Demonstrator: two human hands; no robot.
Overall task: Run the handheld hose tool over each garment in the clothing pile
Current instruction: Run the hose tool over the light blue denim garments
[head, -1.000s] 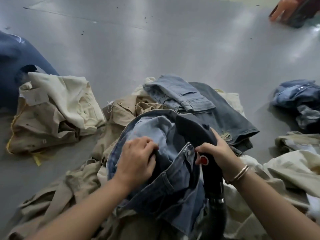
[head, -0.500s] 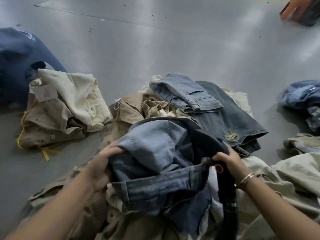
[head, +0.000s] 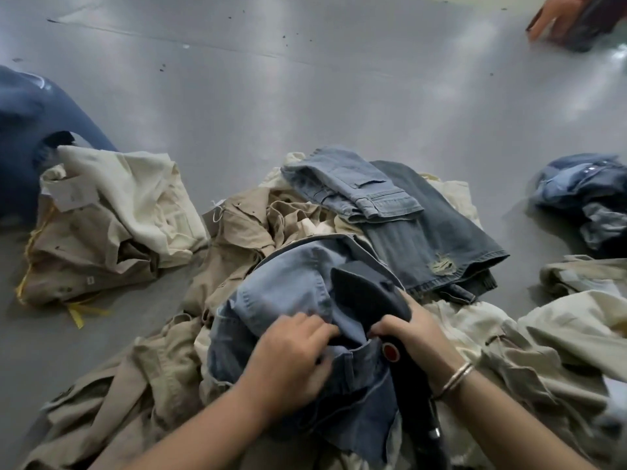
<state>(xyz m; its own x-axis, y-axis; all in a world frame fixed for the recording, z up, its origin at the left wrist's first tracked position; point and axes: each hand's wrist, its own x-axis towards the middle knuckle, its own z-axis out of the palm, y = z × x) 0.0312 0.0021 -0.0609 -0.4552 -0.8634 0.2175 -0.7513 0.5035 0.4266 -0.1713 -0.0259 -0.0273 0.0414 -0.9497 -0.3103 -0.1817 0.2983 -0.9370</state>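
Your left hand point(head: 291, 354) fingers curl, pinching jeans point(head: 288, 293); right hand point(head: 417, 337) fingers wrap the tool point(head: 369, 290), near pile point(head: 237, 232).

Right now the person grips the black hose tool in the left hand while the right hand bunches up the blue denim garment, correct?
Not quite: the hands are swapped. The head view shows the right hand gripping the black hose tool, while the left hand bunches the blue denim garment.
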